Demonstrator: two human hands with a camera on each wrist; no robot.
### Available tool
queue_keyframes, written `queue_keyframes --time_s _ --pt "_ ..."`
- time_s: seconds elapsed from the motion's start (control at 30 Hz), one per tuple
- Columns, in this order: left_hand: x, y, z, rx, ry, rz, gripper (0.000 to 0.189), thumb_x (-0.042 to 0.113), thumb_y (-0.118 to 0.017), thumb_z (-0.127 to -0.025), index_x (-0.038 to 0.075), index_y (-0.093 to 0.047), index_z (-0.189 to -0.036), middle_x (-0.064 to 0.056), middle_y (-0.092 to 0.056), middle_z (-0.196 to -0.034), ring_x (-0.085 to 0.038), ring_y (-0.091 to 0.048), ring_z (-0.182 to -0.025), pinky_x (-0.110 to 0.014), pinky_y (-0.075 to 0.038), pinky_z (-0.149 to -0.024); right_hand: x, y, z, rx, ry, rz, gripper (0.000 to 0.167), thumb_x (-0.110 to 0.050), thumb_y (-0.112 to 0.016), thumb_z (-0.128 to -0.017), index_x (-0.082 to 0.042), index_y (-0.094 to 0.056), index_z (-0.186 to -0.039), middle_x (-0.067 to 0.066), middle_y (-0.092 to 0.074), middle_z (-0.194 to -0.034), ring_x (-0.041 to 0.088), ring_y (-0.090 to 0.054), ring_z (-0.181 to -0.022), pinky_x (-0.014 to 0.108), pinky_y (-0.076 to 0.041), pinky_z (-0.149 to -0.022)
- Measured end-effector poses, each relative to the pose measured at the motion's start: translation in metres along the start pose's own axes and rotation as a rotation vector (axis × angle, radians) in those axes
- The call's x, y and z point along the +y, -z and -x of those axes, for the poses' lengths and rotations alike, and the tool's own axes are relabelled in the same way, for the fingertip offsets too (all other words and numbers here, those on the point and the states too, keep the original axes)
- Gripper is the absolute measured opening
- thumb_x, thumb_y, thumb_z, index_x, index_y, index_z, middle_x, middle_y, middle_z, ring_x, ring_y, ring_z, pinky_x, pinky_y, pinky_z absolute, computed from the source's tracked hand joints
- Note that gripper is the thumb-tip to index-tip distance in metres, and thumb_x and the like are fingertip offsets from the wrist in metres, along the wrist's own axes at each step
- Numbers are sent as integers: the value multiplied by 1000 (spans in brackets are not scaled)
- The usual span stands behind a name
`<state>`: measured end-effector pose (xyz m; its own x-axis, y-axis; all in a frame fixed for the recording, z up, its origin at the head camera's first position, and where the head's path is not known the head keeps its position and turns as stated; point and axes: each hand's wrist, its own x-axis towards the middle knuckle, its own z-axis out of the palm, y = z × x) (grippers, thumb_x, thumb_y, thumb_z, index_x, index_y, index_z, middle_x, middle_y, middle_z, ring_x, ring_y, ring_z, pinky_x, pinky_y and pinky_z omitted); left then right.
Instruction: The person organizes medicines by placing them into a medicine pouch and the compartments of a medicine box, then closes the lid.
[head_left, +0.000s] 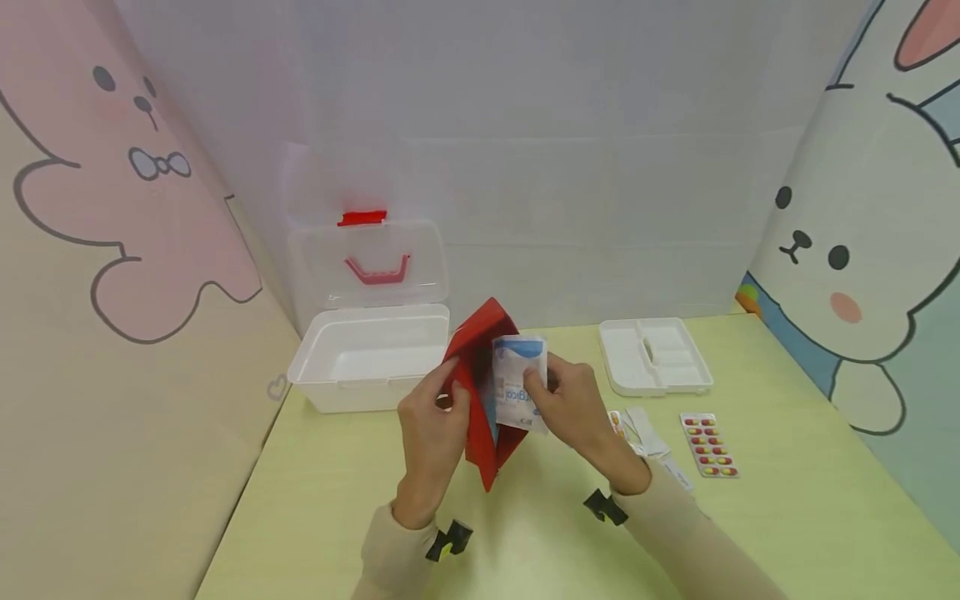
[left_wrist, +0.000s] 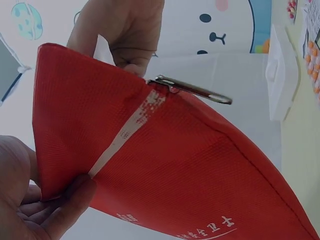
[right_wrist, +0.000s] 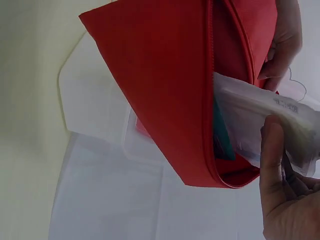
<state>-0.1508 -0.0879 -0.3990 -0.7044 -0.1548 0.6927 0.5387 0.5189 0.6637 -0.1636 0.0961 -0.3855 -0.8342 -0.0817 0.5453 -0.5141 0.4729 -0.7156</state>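
My left hand (head_left: pixel 435 417) pinches the edge of a red zippered pouch (head_left: pixel 480 350), which is held up over the table with its mouth open. White print and a metal zipper pull (left_wrist: pixel 195 90) show on the pouch in the left wrist view. Between the thumb and fingers of my right hand (head_left: pixel 573 404) is a flat white-and-blue packet (head_left: pixel 517 375) with printed lettering. One end of the packet sits at the pouch's mouth, partly inside it in the right wrist view. Behind it, a teal item (right_wrist: pixel 221 132) shows inside the pouch.
An open white box (head_left: pixel 375 392) with a clear lid (head_left: pixel 315 262) stands at the back left. At the back right lies a white divided tray (head_left: pixel 618 367). Blister packs of capsules (head_left: pixel 708 446) and small white packets (head_left: pixel 647 432) lie on the table to the right.
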Motion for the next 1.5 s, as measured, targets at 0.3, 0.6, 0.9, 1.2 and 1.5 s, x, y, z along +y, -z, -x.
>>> queue_keyframes --time_s 0.3,0.6,0.9,1.2,1.5 --pt "3 -3 3 -8 -31 5 32 -4 -61 -85 -1 -70 -116 -17 -74 -105 -20 -70 -70 -29 -59 -59 6 -16 5 27 -32 111 12 -11 -60 -87 -5 -68 -93 2 -64 -61 7 -50 -53 21 -40 -46" --pt "8 -5 4 -24 -34 5 32 -4 -61 -86 0 -70 -116 -15 -74 -107 -21 -71 -73 -27 -59 -60 9 -27 10 6 -113 171 23 -16 -62 -88 -3 -59 -107 11 -72 -76 17 -67 -61 24 -50 -51" --pt "6 -10 5 -21 -69 -3 31 -4 -61 -85 0 -70 -115 -14 -74 -103 -19 -71 -71 -27 -59 -59 10 -33 13 -24 -132 190 12 -16 -60 -90 -5 -60 -93 2 -58 -60 8 -50 -50 22 -38 -41" --pt "7 -11 6 -20 -81 -5 29 -3 -62 -85 -1 -71 -113 -14 -75 -102 -19 -71 -71 -27 -59 -59 10 -34 13 -36 -68 176 11 -12 -60 -91 -3 -66 -93 -2 -53 -56 5 -43 -47 19 -33 -40" --pt "8 -16 9 -21 -102 -28 29 -4 -62 -84 1 -72 -111 -11 -75 -101 -17 -71 -71 -24 -58 -59 10 -39 10 -58 -17 263 8 -11 -64 -90 -6 -65 -85 -1 -52 -54 8 -43 -49 21 -38 -46"
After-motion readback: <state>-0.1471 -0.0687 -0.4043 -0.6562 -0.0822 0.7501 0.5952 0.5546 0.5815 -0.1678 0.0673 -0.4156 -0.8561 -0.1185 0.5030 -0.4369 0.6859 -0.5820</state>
